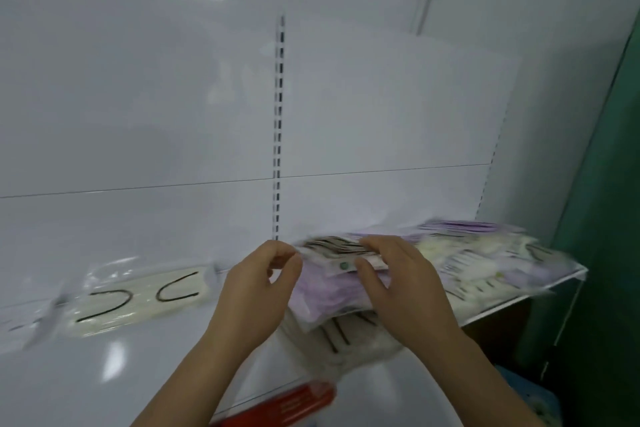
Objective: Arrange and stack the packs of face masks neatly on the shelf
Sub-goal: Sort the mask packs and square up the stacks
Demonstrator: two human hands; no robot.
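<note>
A loose, blurred heap of clear plastic packs of lilac and cream face masks (460, 260) lies on the glossy white metal shelf (145, 364), right of the slotted black-and-white upright rail (278, 128). The crinkly film shows dark ear loops inside. The right hand (398, 284) rests on the heap, fingers curled over a lilac pack (322, 291) with its thumb under the edge. The left hand (259, 288), just below the rail, has curled fingers; whether it pinches the film I cannot tell. Left of the rail lies one flat cream pack with black loops (138, 302).
</note>
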